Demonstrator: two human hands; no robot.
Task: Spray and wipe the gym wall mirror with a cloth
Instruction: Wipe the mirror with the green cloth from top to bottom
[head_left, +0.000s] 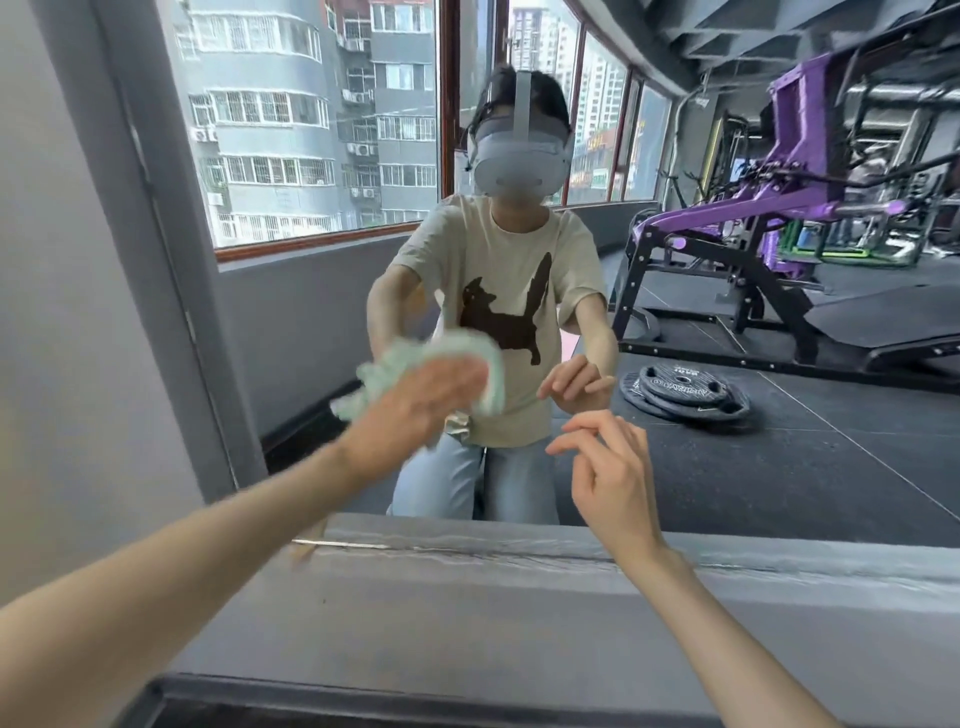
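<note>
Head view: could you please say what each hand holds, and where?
The left hand presses the pale green cloth at its middle; the right hand holds nothing.

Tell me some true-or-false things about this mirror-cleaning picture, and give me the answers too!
1. The left hand presses a pale green cloth against the mirror. True.
2. The right hand holds a spray bottle. False: it holds nothing, and its fingers are loose and relaxed.
3. Weight plates show in the mirror, lying on the floor. True.
4. The gym machine in the reflection is red. False: it is purple and black.
</note>
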